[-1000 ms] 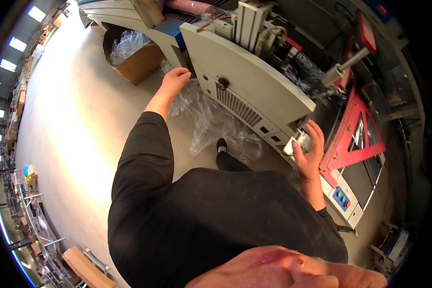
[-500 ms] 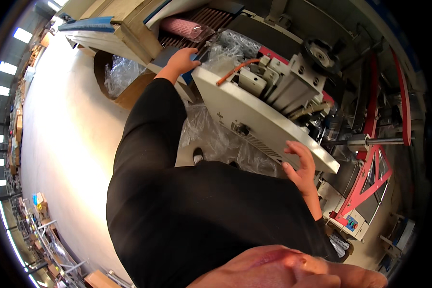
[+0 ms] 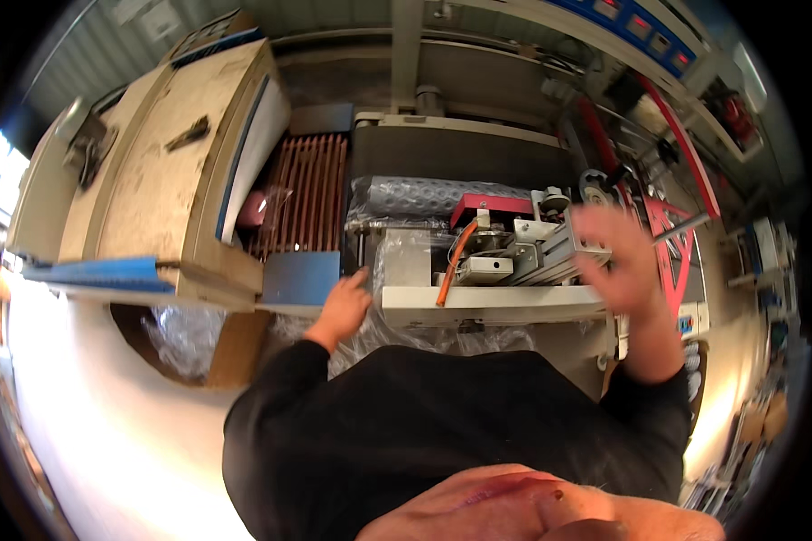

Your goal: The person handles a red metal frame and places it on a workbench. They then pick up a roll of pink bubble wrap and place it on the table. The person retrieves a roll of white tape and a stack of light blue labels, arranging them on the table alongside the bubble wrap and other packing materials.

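My left hand (image 3: 345, 308) is at the gap between a blue plate (image 3: 302, 278) and the white machine panel (image 3: 487, 300), its fingers stretched out and nothing seen in them. Over the right end of the sealing machine's metal mechanism (image 3: 514, 257) hovers my right hand (image 3: 621, 261), fingers apart and somewhat blurred by motion. A roll in clear dimpled plastic (image 3: 433, 197) lies on the dark conveyor belt (image 3: 460, 155) behind the mechanism. An orange hose (image 3: 456, 263) bends down over the panel. Loose clear film (image 3: 390, 261) hangs beside my left hand.
To the left stands a beige box-shaped tunnel (image 3: 185, 153) with brown rollers (image 3: 311, 194) at its mouth and a pink wrapped item (image 3: 254, 207) inside. A cardboard box (image 3: 239, 350) of crumpled film sits below. Red frame arms (image 3: 681, 135) rise at the right.
My view has swung round to face the machine squarely. The right hand has risen from in front of the white panel to above the mechanism. My left hand stays near the panel's left end.
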### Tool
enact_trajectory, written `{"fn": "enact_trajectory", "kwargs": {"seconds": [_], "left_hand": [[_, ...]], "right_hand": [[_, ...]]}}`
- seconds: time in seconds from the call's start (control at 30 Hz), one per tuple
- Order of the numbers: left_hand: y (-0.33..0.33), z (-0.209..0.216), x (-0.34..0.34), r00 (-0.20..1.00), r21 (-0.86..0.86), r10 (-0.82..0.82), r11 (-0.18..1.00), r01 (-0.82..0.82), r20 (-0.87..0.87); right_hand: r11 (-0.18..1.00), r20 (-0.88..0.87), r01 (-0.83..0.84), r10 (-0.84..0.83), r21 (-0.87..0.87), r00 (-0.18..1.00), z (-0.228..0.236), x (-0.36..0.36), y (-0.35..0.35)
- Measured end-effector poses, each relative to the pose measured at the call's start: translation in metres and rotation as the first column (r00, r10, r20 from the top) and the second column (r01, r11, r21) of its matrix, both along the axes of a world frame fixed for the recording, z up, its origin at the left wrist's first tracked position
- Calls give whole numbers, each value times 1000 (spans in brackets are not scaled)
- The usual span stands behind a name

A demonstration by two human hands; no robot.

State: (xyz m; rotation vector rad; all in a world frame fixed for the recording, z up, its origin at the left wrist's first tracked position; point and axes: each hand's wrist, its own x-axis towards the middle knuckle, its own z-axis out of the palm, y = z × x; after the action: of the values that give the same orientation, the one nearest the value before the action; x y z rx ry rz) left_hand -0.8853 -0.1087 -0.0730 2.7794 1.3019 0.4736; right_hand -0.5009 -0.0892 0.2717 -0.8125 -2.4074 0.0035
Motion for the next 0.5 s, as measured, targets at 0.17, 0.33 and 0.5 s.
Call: {"fn": "enact_trajectory", "kwargs": {"seconds": [0.17, 0.33, 0.5], "left_hand": [[-80, 10, -13, 986, -354, -83, 935, 26, -146], [-84, -9, -31, 995, -513, 74, 858, -27, 71], [-116, -73, -74, 842, -749, 539, 569, -339, 29]], "right_hand": [[909, 21, 368, -371, -196, 928, 86, -8, 178], [662, 349, 698, -744, 273, 570, 113, 28, 372], [661, 581, 656, -712, 365, 394, 108, 16, 454]]}}
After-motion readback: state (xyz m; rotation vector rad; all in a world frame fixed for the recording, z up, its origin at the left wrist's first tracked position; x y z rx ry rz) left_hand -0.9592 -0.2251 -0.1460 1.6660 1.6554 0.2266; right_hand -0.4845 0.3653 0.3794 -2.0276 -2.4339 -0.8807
